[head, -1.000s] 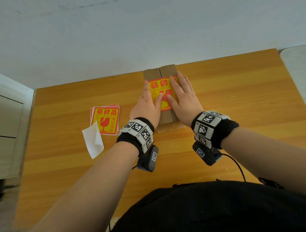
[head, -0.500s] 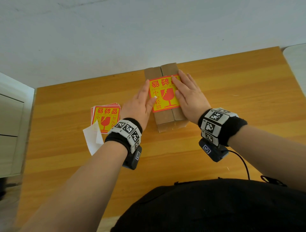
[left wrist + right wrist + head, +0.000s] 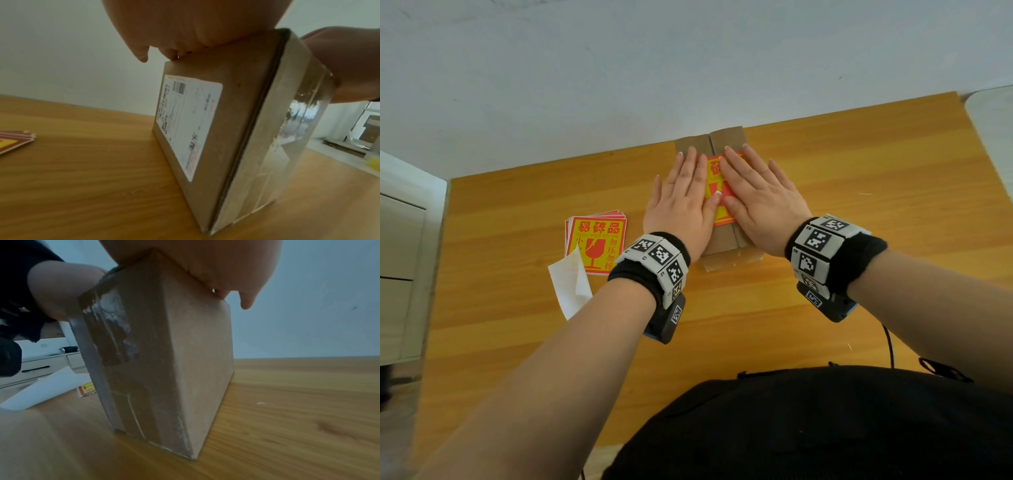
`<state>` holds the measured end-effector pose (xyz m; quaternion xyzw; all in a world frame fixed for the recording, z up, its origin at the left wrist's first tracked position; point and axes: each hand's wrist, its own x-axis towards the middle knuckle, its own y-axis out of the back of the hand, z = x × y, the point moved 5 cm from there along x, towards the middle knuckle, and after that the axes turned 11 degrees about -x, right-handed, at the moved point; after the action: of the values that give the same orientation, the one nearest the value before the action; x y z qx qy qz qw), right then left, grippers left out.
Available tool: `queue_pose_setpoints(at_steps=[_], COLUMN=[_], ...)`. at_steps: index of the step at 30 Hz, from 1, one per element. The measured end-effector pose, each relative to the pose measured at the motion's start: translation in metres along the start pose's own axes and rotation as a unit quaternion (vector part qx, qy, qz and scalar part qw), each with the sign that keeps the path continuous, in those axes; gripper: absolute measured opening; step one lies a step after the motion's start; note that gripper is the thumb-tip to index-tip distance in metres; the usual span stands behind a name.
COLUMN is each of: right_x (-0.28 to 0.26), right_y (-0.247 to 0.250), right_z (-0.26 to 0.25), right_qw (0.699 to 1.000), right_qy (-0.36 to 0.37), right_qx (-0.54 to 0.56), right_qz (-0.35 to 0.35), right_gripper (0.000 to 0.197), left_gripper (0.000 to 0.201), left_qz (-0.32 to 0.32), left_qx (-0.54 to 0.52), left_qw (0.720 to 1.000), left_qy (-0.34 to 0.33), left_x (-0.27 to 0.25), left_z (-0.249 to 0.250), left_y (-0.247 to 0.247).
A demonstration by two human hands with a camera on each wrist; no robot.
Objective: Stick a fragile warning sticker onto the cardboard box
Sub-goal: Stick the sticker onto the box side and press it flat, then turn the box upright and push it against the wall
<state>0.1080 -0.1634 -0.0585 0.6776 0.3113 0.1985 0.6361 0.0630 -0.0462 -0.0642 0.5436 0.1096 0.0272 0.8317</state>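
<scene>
I had both palms flat on top of the box (image 3: 723,240), which stood on the table (image 3: 859,164) near the wall. My left hand (image 3: 683,202) lay with fingers straight and spread, pressing the left part of the sticker (image 3: 717,171); my right hand (image 3: 760,195) lay the same way over its right part, gripping nothing. The sticker sat on the box's top face, only a strip showing between my hands. A shipping label (image 3: 185,123) covered the box's left side. Left of the box lay a stack of stickers (image 3: 595,240), a white backing sheet (image 3: 570,287) overlapping its near corner.
</scene>
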Motion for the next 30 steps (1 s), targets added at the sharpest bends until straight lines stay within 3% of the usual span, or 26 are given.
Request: queue_pose_setpoints(at_steps=[14, 19, 26, 30], right_x=[-0.002, -0.004, -0.008, -0.012], right_y=[-0.002, -0.001, 0.002, 0.005], right_z=[0.005, 0.010, 0.025, 0.030], right_qw=[0.998, 0.985, 0.960, 0.932], right_qy=[-0.052, -0.109, -0.175, -0.210], right_qx=[0.045, 0.129, 0.208, 0.288], right_qz=[-0.018, -0.042, -0.059, -0.065], right_gripper=[0.060, 0.065, 0.047, 0.041], left_gripper=[0.059, 0.056, 0.062, 0.050], left_qz=[-0.001, -0.005, 0.009, -0.047], left_qx=[-0.046, -0.111, -0.311, -0.384], left_qw=[0.999, 0.993, 0.937, 0.894], left_qy=[0.006, 0.031, 0.158, 0.225], left_x=[-0.016, -0.019, -0.025, -0.019], left_z=[-0.017, -0.011, -0.003, -0.006], left_y=[-0.003, 0.002, 0.013, 0.004])
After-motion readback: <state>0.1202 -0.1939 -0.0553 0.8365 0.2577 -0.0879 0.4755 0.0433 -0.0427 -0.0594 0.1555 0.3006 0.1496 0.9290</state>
